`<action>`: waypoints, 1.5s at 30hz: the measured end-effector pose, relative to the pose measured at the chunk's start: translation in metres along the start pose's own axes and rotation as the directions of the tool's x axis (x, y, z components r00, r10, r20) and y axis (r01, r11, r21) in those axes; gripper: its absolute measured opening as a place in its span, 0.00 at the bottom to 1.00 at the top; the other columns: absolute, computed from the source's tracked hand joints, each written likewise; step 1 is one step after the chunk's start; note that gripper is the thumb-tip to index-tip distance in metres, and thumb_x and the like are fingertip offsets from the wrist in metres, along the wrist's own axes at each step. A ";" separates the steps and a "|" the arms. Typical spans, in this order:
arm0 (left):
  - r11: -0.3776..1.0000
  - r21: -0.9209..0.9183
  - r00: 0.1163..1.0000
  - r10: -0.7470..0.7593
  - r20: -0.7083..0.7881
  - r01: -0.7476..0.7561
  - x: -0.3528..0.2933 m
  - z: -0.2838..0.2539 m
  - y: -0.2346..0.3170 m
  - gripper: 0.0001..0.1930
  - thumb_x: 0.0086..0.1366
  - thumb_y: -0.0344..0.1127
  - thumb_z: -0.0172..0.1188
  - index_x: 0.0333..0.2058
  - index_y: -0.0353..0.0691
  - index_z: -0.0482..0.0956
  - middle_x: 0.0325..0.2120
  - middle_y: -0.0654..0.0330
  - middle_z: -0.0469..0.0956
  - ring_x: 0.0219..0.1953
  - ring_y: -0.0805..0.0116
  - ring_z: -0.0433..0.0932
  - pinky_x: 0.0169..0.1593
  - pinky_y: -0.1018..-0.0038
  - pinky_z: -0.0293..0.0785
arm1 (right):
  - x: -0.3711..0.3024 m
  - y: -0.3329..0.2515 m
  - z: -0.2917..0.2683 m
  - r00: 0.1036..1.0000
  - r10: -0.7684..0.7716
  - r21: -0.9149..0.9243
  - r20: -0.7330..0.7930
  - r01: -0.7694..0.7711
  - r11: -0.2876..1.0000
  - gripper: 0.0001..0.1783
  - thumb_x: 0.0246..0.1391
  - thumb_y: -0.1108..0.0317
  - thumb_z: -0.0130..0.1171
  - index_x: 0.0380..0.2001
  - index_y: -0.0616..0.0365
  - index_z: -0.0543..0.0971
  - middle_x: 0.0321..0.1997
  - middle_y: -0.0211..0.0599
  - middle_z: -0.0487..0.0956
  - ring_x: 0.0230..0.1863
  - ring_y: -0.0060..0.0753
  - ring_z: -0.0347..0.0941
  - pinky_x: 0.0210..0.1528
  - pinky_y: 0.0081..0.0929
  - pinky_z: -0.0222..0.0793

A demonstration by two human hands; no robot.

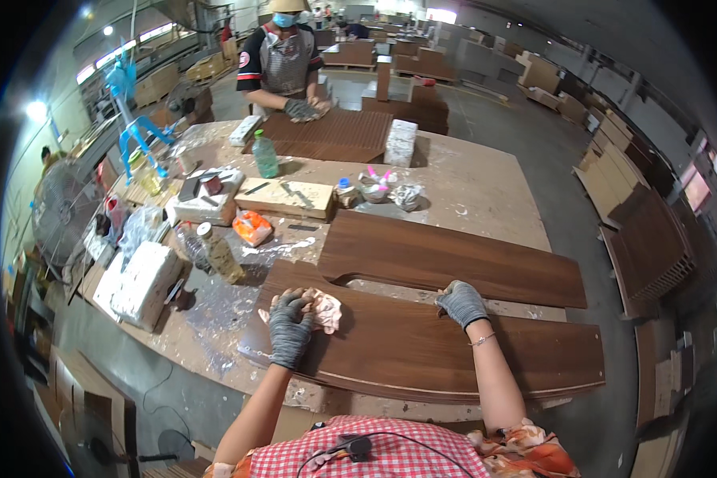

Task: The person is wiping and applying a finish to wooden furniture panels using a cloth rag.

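Note:
A dark brown wooden panel [398, 342] with a curved cut-out lies across the near side of the table. Near its left end, my left hand [290, 328], in a grey glove, is closed on a crumpled pale pink cloth [325, 311] pressed to the panel's face. My right hand [462, 304], also gloved in grey, has its fingers bent over the panel's far edge, right of the cut-out. Just beyond lies a second brown panel [454, 256], apart from my right hand. Part of the cloth is hidden under my left fingers.
Bottles [221, 253], an orange-and-white bag [252, 228] and a white-wrapped block [139, 287] crowd the table's left side. A pale wooden block [285, 197] and a green bottle [264, 155] stand farther back. Across the table, a co-worker [283, 68] handles grooved brown panels [327, 135].

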State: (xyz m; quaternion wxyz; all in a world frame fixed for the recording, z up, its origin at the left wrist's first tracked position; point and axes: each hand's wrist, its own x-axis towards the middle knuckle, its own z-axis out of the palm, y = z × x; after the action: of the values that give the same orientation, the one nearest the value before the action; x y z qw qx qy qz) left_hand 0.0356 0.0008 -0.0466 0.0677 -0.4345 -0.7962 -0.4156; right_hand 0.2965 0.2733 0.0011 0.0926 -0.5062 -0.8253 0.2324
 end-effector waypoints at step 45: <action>0.913 -0.344 0.959 -0.137 0.247 0.219 -0.010 -0.009 -0.006 0.19 0.61 0.23 0.50 0.53 0.32 0.72 0.59 0.52 0.62 0.62 0.57 0.63 0.67 0.65 0.56 | -0.017 0.444 -0.250 0.660 0.682 -0.290 -0.314 -0.751 0.593 0.18 0.48 0.58 0.68 0.35 0.63 0.82 0.39 0.53 0.82 0.43 0.55 0.79 0.45 0.43 0.76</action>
State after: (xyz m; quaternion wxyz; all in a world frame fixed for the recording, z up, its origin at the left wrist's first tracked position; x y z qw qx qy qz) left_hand 0.0353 -0.0133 -0.0489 -0.1410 -0.4077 -0.7430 -0.5117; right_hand 0.7538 0.4992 0.0093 -0.0435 -0.8212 -0.5680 0.0340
